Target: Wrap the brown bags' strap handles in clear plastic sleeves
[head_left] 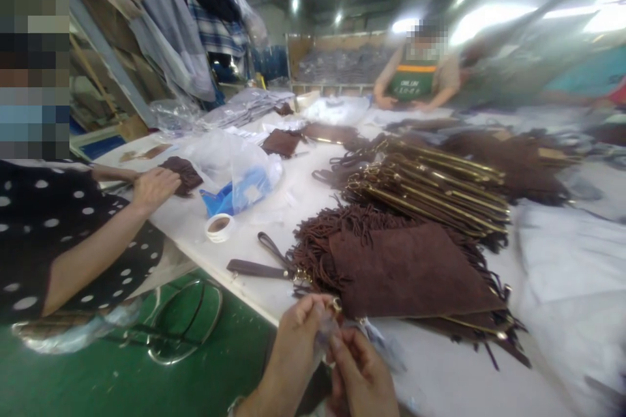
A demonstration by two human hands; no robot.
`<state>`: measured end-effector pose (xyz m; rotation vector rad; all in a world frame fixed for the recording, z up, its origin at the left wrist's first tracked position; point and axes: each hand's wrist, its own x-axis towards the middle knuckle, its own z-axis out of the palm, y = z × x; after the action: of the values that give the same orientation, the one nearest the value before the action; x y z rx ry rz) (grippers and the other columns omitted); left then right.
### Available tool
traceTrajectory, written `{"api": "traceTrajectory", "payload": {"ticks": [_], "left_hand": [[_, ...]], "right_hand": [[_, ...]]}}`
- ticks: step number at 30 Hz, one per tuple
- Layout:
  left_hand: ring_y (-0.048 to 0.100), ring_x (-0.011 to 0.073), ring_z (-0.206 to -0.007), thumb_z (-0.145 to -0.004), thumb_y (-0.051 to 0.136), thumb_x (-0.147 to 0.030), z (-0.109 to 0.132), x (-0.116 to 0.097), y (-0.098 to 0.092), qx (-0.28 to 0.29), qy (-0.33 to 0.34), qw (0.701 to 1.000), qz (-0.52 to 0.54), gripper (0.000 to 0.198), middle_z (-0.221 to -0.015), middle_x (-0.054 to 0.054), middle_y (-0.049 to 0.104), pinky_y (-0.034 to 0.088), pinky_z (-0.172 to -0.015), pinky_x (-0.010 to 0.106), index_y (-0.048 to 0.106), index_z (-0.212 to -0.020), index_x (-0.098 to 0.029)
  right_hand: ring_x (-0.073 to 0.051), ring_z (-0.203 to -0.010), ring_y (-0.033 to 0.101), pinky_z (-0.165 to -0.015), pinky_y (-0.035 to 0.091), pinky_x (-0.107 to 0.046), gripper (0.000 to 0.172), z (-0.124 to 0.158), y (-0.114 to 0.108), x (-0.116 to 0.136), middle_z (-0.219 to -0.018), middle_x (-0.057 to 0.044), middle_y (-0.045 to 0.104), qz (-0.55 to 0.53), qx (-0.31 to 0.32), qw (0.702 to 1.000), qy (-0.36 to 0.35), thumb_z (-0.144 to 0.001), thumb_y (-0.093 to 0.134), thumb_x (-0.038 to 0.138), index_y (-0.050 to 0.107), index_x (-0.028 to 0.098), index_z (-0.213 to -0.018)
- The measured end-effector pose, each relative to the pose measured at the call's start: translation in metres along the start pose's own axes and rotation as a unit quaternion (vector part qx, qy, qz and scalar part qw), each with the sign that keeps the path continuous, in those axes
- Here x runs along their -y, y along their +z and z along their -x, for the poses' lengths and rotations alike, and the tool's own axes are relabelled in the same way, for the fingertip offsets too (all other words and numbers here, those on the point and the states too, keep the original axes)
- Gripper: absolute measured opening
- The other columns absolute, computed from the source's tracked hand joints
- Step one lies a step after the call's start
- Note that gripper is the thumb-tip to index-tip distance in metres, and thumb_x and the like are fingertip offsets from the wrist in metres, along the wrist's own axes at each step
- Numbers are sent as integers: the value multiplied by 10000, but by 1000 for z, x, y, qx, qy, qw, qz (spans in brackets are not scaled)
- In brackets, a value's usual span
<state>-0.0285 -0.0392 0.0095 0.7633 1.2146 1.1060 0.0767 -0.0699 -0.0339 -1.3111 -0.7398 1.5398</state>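
Low in the head view, my left hand (296, 342) and my right hand (362, 368) are close together at the table's front edge. Between their pinched fingers is a small piece of see-through plastic film (324, 333). A gold-coloured metal fitting (335, 304) shows at my left fingertips; whether it is gripped or lies behind them I cannot tell. Just beyond my hands lies a dark brown suede fringed pouch (405, 267) on top of others. Brown wrist straps (257, 268) stick out to its left. My palms and some right-hand fingers are partly hidden.
Behind lie stacked pouches with gold zips (430, 192). White sheeting (577, 273) covers the right side. A tape roll (218, 227) and a blue-and-clear plastic bag (239, 189) lie left. A co-worker's hand (156, 187) touches brown material (182, 176); another person (415, 75) stands across the table.
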Motion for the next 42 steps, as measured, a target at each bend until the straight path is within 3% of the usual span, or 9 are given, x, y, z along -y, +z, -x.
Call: {"api": "traceTrajectory", "payload": {"ticks": [4, 7, 11, 18, 23, 28, 32, 36, 42], "left_hand": [[656, 245, -907, -837, 653, -510, 1, 8, -17, -3, 6, 1000, 30, 498, -1078, 145, 690, 511, -846, 357, 622, -1165, -137], [677, 268, -859, -822, 661, -535, 3, 16, -30, 34, -10, 999, 31, 526, -1024, 161, 712, 517, -822, 395, 615, -1136, -115], [668, 234, -786, -828, 674, -440, 5, 22, -31, 82, 4, 997, 2, 381, -894, 122, 731, 498, -760, 338, 625, -1021, -115], [601, 171, -658, -749, 716, -331, 7, 26, -13, -5, 2, 1000, -11, 224, -710, 41, 684, 450, -638, 251, 594, -804, -151], [531, 123, -556, -753, 688, -312, 9, 28, -12, -29, -24, 999, -10, 190, -639, 6, 635, 404, -545, 215, 584, -792, -158], [534, 119, -551, -735, 713, -312, 10, 33, -9, -57, -23, 998, -7, 220, -646, 20, 654, 398, -534, 207, 606, -834, -147], [553, 125, -563, -678, 770, -317, 13, 35, -7, -89, -44, 995, 20, 284, -654, 31, 668, 412, -547, 212, 612, -823, -131], [578, 139, -574, -626, 830, -351, 17, 34, -5, -101, -77, 989, 81, 363, -668, 40, 673, 430, -554, 226, 632, -823, -119], [585, 140, -563, -625, 861, -327, 29, 24, 2, -60, -132, 969, 201, 366, -665, 48, 670, 449, -571, 238, 681, -840, -91]], "right_hand": [[-50, -295, 338, -311, 259, -147, 455, -2, 5, 7, -384, 90, 443, -52, -57, 997, -10, -702, 737, 597, 620, 172, -817], [-54, -291, 330, -313, 275, -147, 428, -5, 5, 7, -328, 96, 391, -78, -62, 995, 5, -696, 754, 576, 596, 178, -709], [-51, -270, 336, -287, 270, -159, 481, -10, 5, 8, -366, 91, 424, -88, -38, 995, 19, -642, 777, 612, 553, 186, -638], [-24, -300, 305, -309, 246, -148, 452, -5, 1, 13, -450, 83, 474, -52, -61, 997, -7, -671, 773, 574, 560, 176, -683], [-37, -321, 292, -323, 217, -163, 556, 11, -3, 4, -508, 70, 528, -21, -79, 997, 15, -656, 763, 611, 617, 190, -989], [-49, -331, 279, -340, 211, -158, 477, 15, 0, 6, -399, 100, 407, -24, -55, 997, 39, -663, 763, 599, 634, 193, -879], [-76, -386, 402, -361, 268, -163, 413, 14, 0, 18, -471, 69, 494, 17, -58, 998, 13, -669, 759, 575, 638, 195, -776], [-155, -547, 586, -491, 442, -206, 335, 14, -4, 21, -590, 22, 620, 125, -61, 988, -70, -743, 701, 543, 653, 213, -774], [-183, -628, 629, -596, 472, -239, 258, 14, -9, 18, -713, -6, 696, 247, -74, 951, -173, -810, 638, 491, 677, 237, -785]]}}
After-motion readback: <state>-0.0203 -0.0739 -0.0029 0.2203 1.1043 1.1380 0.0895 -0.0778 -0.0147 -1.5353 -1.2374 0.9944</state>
